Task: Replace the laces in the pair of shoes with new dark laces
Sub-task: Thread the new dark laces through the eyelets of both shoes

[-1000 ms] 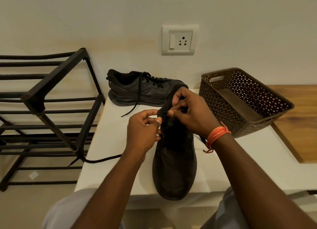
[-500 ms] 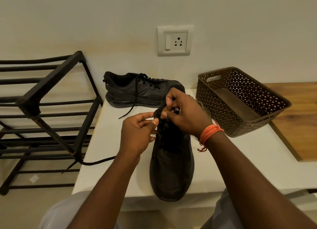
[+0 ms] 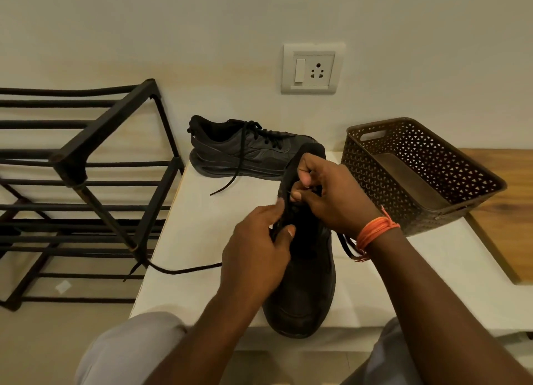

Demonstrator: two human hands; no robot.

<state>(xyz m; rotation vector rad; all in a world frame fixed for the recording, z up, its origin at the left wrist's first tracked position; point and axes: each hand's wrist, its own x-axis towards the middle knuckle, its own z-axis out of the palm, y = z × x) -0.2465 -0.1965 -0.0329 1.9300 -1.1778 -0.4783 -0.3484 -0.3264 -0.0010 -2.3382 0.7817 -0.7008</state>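
I see a white table (image 3: 202, 234) against a pale wall (image 3: 173, 24) with a plug socket (image 3: 313, 68). A brown basket (image 3: 372, 177) sits near its back right corner. A black rack (image 3: 86, 159) stands off its left edge. The near black shoe (image 3: 305, 292) lies at the front edge, toe toward me. My left hand (image 3: 256, 257) pinches its side. My right hand (image 3: 328, 194) pinches the dark lace (image 3: 184, 270). The other shoe (image 3: 245, 151) rests at the back edge, laced.

Two black leather lace-up shoes (image 3: 302, 283) (image 3: 248, 151) sit on one white table (image 3: 202, 226). There is one brown perforated plastic basket (image 3: 418, 177), one black metal shoe rack (image 3: 86, 165), one white wall socket (image 3: 313, 68) and two hands (image 3: 256, 257) (image 3: 331, 197).
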